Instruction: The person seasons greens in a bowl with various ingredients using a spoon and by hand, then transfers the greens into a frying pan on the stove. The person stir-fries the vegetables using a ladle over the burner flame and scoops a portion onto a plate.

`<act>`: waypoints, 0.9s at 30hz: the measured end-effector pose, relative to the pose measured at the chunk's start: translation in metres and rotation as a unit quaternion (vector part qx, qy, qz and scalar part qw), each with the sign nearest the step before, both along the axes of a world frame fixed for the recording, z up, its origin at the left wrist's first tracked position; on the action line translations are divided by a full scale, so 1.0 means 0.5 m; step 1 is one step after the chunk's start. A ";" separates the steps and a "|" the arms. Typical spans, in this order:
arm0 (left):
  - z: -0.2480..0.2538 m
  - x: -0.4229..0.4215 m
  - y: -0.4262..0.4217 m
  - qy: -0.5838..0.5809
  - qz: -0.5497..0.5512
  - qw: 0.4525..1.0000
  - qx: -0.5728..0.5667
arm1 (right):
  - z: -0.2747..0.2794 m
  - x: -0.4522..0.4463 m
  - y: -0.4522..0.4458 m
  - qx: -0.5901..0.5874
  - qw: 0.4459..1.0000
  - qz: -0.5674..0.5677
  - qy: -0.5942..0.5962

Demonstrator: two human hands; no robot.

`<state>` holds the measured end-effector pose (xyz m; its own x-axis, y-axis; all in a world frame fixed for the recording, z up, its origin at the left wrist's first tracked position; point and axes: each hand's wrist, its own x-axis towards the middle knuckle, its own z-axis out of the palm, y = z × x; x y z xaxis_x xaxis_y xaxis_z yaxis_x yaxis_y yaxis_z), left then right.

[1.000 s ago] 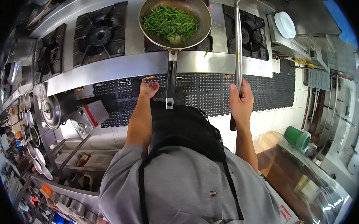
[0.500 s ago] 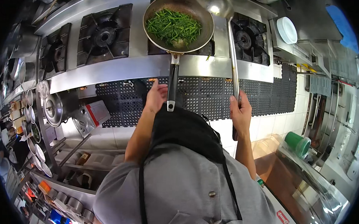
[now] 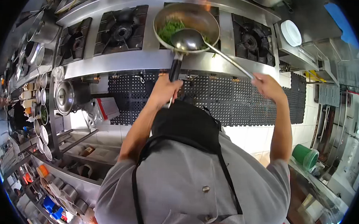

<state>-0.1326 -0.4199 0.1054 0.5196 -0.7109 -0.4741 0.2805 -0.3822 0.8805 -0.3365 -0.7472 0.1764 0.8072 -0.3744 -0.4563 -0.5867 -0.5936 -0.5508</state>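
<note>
A frying pan (image 3: 157,19) rests tilted over the middle burner with chopped green vegetables (image 3: 170,28) inside. My left hand (image 3: 164,89) is wrapped round the pan's black handle (image 3: 175,69). In my right hand (image 3: 267,87) is the end of a long-handled metal ladle (image 3: 187,40). The ladle's bowl lies in the pan, over part of the greens and hiding them. A blurred orange flame (image 3: 206,4) shows behind the pan's far rim.
Other gas burners stand left (image 3: 122,33) and right (image 3: 250,41) of the pan. White plates (image 3: 291,33) are stacked at the right. A lidded pot (image 3: 65,98) and a green bucket (image 3: 305,156) flank me. Black rubber matting (image 3: 225,99) covers the floor ahead.
My left hand, open beside the handle before, has closed on it. The ladle has come down from above the right burner into the pan, and my right hand has moved right and forward.
</note>
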 end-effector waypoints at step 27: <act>-0.107 -0.018 -0.024 0.075 0.022 0.996 -0.042 | -0.011 -0.070 0.222 -0.170 0.967 -0.126 -0.139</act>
<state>-0.1417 -0.4318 0.0520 0.4781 -0.7293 -0.4894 0.4267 -0.2942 0.8552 -0.3717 -0.6361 0.1711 0.7439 -0.6664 -0.0507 -0.5945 -0.6252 -0.5058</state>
